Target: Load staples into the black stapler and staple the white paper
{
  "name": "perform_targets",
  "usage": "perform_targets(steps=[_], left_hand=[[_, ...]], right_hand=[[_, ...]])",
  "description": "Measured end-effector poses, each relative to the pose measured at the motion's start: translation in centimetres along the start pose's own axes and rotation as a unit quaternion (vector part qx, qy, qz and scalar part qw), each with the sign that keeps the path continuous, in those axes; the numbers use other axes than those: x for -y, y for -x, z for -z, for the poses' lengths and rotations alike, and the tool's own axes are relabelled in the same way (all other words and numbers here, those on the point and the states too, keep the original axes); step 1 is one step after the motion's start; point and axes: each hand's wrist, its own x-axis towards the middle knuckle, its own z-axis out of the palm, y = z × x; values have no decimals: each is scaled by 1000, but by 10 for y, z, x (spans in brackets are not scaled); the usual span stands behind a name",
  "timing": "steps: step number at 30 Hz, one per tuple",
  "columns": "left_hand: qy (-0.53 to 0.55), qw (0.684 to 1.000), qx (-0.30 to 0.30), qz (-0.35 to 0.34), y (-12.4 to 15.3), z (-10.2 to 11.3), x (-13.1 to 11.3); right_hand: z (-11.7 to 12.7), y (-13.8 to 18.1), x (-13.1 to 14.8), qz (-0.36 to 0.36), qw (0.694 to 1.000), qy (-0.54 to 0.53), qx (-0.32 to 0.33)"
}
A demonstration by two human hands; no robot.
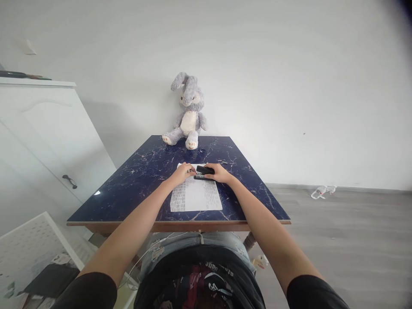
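A black stapler (205,170) lies over the upper part of a printed sheet of paper (196,197), its top arm raised from its base. My right hand (219,172) is wrapped round the stapler's right end. On the left, my left hand (184,172) has its fingers pinched together close to the stapler's front end. Something small and dark seems to be between those fingers, too small to name. Small print covers parts of the sheet, and both hands rest over its far edge.
The blue marbled table (135,189) has a grey plush rabbit (189,116) seated at its far edge against the wall. A small dark item (224,162) lies beyond my right hand. A white cabinet (38,128) stands left; a white object (322,192) lies on the floor right.
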Motion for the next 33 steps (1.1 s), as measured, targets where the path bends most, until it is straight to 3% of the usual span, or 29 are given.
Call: perform_targets(steps=[7, 17, 33], left_hand=[[-39, 999, -20, -2, 0, 1, -1], [-39, 999, -21, -7, -3, -10, 4], [-21, 1000, -17, -4, -1, -9, -2]], right_hand=[[1, 0, 1, 1, 1000, 7, 1], [0, -1, -1, -4, 1000, 4, 0], [0, 0, -2, 7, 1000, 3, 1]])
